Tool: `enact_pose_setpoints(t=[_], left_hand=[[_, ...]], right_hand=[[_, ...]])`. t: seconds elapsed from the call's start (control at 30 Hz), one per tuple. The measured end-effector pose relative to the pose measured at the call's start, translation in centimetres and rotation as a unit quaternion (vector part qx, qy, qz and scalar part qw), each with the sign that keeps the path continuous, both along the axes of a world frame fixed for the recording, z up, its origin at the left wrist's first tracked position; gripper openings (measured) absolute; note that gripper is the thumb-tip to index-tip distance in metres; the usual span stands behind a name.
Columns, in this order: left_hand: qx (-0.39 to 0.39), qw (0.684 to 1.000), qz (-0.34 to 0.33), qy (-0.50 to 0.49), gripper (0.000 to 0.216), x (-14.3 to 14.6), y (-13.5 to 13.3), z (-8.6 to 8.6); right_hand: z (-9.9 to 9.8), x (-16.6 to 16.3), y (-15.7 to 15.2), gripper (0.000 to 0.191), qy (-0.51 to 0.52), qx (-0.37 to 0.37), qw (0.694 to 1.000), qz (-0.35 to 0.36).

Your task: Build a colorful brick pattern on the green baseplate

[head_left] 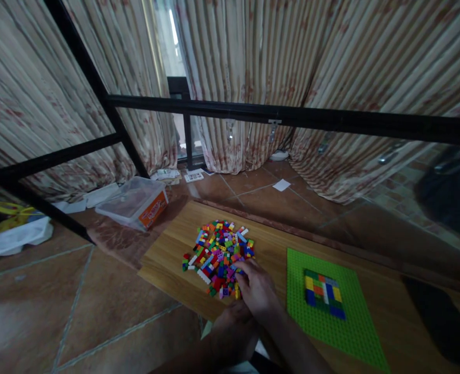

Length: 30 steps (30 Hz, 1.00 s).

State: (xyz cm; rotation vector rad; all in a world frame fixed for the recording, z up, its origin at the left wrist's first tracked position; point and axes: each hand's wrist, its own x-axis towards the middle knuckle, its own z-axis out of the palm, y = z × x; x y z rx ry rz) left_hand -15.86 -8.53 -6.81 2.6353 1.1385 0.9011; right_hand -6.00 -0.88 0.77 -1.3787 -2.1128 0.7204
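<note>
A pile of small coloured bricks [218, 254] lies on a wooden board [167, 259] on the floor. My right hand [255, 288] rests at the pile's near right edge, its fingers curled down into the bricks; what they pinch is hidden. My left hand [230, 319] lies just below it at the board's front edge, dark and partly covered, so its fingers do not show. To the right lies a green baseplate [331, 322] with a small rectangle of yellow, blue, red and green bricks [324, 293] pressed onto it.
A clear plastic box with an orange label [134, 202] sits on the tiled floor left of the board. A black metal frame [253, 114] crosses in front of striped curtains. A white bag [15, 236] lies far left, and a dark shape [440, 317] lies right of the baseplate.
</note>
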Motion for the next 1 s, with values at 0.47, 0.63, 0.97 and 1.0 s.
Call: enact_pose_setpoints(t=[0.47, 0.63, 0.97, 1.0], left_hand=[[-0.024, 1.0, -0.001, -0.015, 0.012, 0.3, 0.3, 0.9], [-0.029, 0.998, 0.005, -0.047, 0.011, 0.6, 0.4, 0.4], [0.005, 0.997, 0.023, -0.068, 0.027, 0.7, 0.9, -3.9], [0.007, 0.997, 0.027, -0.074, 0.027, 0.7, 1.0, -4.2]], right_hand=[[-1.0, 0.5, 1.8, 0.026, -0.07, -0.002, 0.997, -0.02], [0.2, -1.3, 2.7, 0.026, -0.072, 0.012, 0.997, -0.003], [0.9, -7.4, 4.8, 0.025, -0.118, 0.109, 0.983, 0.085], [0.6, -7.3, 4.8, 0.023, -0.12, 0.107, 0.983, 0.088]])
